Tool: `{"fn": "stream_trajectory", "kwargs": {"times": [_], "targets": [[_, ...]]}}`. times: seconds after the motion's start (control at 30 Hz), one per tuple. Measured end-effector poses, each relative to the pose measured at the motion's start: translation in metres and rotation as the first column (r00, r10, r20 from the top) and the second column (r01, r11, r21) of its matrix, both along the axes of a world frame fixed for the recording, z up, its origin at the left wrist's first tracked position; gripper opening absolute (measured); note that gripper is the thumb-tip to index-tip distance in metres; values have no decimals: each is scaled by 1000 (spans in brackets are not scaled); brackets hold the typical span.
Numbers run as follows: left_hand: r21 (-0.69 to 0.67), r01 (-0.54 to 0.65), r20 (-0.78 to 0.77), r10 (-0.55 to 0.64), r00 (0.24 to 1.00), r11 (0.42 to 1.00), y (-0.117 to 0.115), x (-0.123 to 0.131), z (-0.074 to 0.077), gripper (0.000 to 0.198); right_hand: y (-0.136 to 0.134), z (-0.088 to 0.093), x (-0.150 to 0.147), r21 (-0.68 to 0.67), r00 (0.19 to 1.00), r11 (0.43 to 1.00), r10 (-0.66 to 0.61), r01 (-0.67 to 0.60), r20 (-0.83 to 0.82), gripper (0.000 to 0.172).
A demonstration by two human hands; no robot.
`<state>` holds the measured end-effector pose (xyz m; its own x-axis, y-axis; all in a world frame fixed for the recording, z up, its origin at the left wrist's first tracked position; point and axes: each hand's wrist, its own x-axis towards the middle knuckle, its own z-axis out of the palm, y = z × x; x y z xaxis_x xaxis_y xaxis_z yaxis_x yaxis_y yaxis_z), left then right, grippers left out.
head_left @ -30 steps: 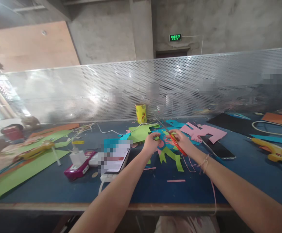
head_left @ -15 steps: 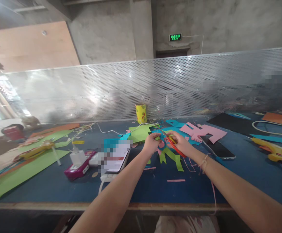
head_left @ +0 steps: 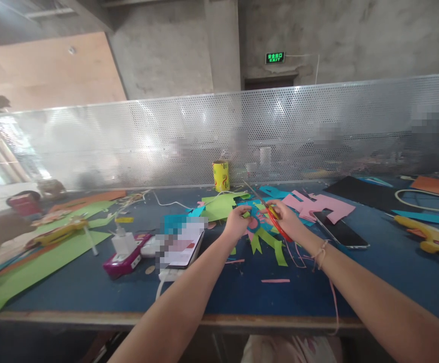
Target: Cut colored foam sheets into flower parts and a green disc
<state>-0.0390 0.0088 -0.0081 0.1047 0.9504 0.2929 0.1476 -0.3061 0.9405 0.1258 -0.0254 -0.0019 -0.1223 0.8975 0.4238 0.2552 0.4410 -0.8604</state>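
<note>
Both forearms stretch forward over the blue-topped bench [head_left: 90, 287], the wrists close together above a litter of coloured paper scraps [head_left: 269, 243]. The left hand [head_left: 237, 222] pinches a small green paper piece [head_left: 246, 214]. The right hand [head_left: 288, 220] grips red-handled scissors [head_left: 275, 224], their blades angled up and away to the left. The piece sits between the two hands. Whether the blades touch it is too small to make out. A black smartphone [head_left: 340, 232] lies just right of the right hand.
</note>
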Motion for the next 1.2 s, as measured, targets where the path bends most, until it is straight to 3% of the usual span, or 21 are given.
{"fn": "stream_trajectory", "kwargs": {"times": [0.3, 0.8, 1.2], "targets": [[-2, 5, 4, -5, 1000, 1000, 3, 0, -3, 36, -3, 5, -2, 1, 998, 998, -58, 58, -32, 39], [-32, 13, 18, -13, 1000, 999, -1, 1, 0, 36, -4, 3, -3, -18, 1000, 1000, 12, -12, 11, 34], [18, 50, 25, -51, 998, 999, 3, 1, -3, 35, -9, 7, -6, -28, 998, 1000, 15, -13, 56, 33]]}}
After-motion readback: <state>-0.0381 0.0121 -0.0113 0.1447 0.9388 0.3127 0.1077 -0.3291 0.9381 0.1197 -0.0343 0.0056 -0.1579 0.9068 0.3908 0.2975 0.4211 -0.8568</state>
